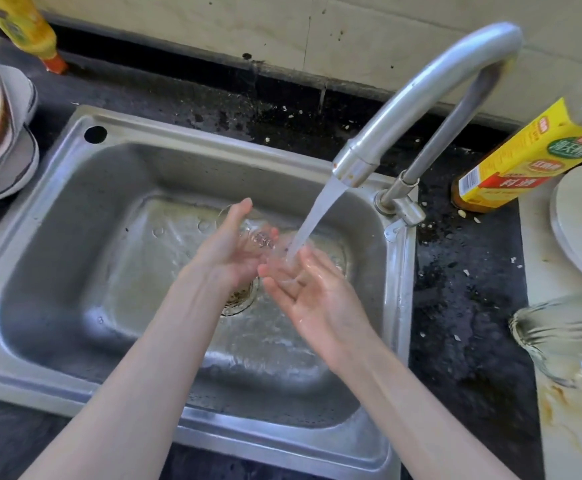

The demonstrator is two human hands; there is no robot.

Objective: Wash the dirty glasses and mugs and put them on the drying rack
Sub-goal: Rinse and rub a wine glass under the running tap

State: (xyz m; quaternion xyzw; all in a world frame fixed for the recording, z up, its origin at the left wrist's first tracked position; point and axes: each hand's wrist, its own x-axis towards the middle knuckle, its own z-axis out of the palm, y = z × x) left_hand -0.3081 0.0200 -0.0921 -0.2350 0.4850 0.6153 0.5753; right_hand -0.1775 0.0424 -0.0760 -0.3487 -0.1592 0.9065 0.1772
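Barely visible, a clear glass (255, 233) sits cupped in my left hand (234, 251) over the sink (57, 237) middle, its outline lost in glare. Beside it my right hand (313, 292) lies spread, holding nothing, under the tap's (421, 81) stream, while another glass (566, 341) at the worktop's right edge is cut off.

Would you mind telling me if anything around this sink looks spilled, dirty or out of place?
Yes. The countertop right of the sink is wet and strewn with pale crumbs. The white board at the right edge has brown stains beside a glass lying on its side.
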